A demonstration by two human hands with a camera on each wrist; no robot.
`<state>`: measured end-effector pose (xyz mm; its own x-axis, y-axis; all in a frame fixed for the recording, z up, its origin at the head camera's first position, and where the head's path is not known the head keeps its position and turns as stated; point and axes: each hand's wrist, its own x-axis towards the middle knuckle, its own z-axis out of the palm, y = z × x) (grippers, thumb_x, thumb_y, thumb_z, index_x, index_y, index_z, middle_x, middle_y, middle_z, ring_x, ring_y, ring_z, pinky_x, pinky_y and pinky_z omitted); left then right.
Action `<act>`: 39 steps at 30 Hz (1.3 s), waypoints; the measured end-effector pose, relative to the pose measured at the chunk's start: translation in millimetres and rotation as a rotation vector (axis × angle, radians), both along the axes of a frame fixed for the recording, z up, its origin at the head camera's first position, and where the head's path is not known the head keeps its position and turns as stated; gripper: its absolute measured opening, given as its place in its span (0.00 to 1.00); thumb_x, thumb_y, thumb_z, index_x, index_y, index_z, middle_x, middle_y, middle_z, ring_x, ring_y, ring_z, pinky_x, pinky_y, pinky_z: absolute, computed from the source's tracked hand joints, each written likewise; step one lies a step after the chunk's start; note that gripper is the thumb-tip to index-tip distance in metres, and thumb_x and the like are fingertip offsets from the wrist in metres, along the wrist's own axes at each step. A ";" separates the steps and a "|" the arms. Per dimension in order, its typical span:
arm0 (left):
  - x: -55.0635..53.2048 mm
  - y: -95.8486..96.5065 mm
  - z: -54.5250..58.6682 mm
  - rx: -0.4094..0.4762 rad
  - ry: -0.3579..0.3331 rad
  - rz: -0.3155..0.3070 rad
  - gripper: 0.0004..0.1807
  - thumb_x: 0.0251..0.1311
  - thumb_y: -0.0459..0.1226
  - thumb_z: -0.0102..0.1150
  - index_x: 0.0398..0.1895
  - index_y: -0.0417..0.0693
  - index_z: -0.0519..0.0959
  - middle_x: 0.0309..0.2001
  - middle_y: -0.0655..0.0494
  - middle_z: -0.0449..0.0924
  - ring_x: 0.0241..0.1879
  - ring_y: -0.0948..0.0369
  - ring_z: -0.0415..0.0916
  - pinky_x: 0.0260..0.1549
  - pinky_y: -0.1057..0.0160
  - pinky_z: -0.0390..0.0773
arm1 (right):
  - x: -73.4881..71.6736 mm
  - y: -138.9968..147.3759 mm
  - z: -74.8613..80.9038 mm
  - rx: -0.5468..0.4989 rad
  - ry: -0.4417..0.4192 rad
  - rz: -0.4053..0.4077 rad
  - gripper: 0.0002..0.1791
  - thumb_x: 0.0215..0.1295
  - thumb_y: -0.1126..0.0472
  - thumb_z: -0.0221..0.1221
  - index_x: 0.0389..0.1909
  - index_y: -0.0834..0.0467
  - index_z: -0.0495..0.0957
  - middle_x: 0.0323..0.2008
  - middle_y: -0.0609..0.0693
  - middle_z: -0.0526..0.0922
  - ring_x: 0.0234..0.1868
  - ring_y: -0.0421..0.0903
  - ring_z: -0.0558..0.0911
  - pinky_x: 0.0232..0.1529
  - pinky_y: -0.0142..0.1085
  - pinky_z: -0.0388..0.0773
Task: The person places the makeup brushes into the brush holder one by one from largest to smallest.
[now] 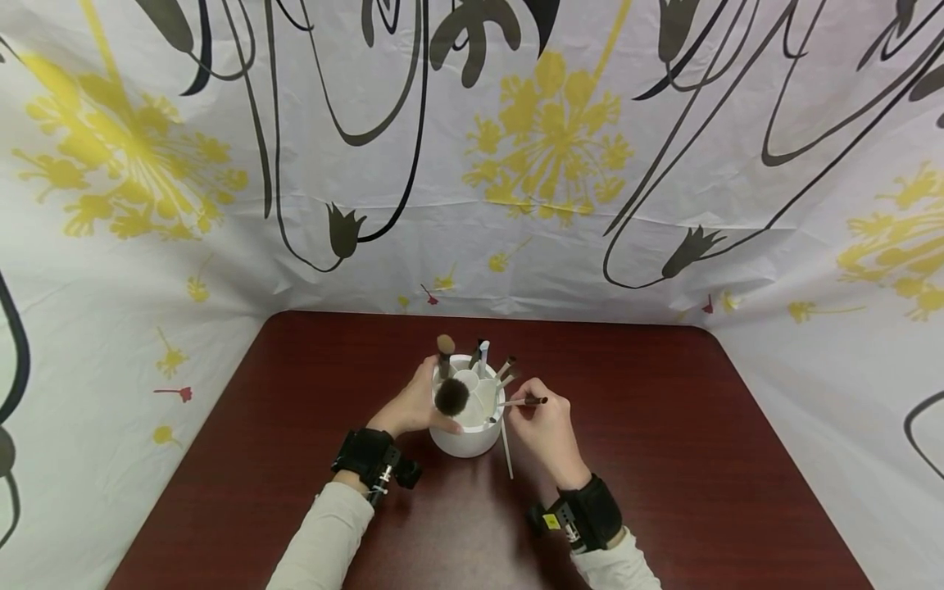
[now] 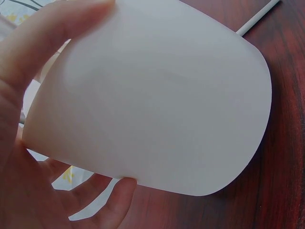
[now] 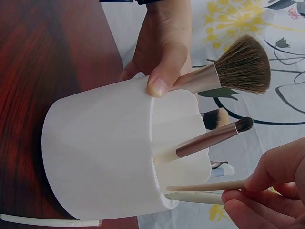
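Observation:
A white makeup brush holder (image 1: 466,443) with inner compartments stands on the table, slightly tilted or upright, I cannot tell which. My left hand (image 1: 415,405) grips its left side, thumb near the front rim and fingers round the back. Between thumb and fingers my right hand (image 1: 546,424) pinches a thin makeup brush (image 3: 209,185), whose pale handle end is at the holder's right rim. Close beside it is another pale handle (image 3: 195,196). Inside the holder stand a big fluffy brush (image 3: 244,64), a small dark-tipped brush (image 3: 205,140) and several others.
A thin white stick (image 1: 507,452) lies on the dark red table (image 1: 332,352), close to the holder's right side. Behind the table hangs a white cloth (image 1: 428,180) with yellow and grey flower prints. Each wrist wears a black camera strap.

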<state>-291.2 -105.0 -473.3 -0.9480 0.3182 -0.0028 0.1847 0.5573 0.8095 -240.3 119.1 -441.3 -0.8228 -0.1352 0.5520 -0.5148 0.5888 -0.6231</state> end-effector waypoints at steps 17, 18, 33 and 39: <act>0.9 0.3 1.3 0.001 0.000 -0.002 0.67 0.21 0.44 0.80 0.66 0.41 0.46 0.61 0.43 0.54 0.61 0.50 0.56 0.58 0.50 0.59 | -1.3 0.0 -5.5 0.037 0.020 0.013 0.11 0.45 0.75 0.60 0.26 0.60 0.71 0.25 0.51 0.79 0.21 0.37 0.73 0.21 0.28 0.69; 1.0 0.2 1.3 0.000 0.000 -0.002 0.67 0.21 0.44 0.80 0.66 0.41 0.46 0.62 0.42 0.54 0.61 0.50 0.55 0.58 0.50 0.59 | -1.4 -0.1 -6.0 0.037 0.021 0.013 0.11 0.46 0.75 0.61 0.26 0.60 0.71 0.25 0.51 0.80 0.21 0.37 0.73 0.21 0.28 0.70; 0.6 -0.7 0.1 0.026 0.013 -0.015 0.66 0.20 0.44 0.80 0.66 0.40 0.47 0.60 0.43 0.55 0.61 0.51 0.56 0.58 0.50 0.59 | -3.0 -1.8 -10.6 0.029 -0.031 0.004 0.09 0.47 0.74 0.62 0.28 0.62 0.73 0.25 0.49 0.78 0.20 0.37 0.70 0.21 0.29 0.69; 0.5 -1.1 -0.4 0.021 0.014 -0.019 0.66 0.21 0.44 0.80 0.66 0.41 0.47 0.60 0.43 0.55 0.61 0.51 0.56 0.57 0.50 0.59 | -2.5 -1.7 -10.4 0.061 -0.048 -0.013 0.11 0.44 0.75 0.63 0.29 0.62 0.73 0.25 0.51 0.79 0.26 0.41 0.77 0.26 0.33 0.74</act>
<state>-290.6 -106.1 -473.7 -0.9416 0.3363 0.0178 0.2070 0.5362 0.8184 -242.8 117.3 -451.7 -0.8501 -0.1569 0.5026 -0.4772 0.6329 -0.6096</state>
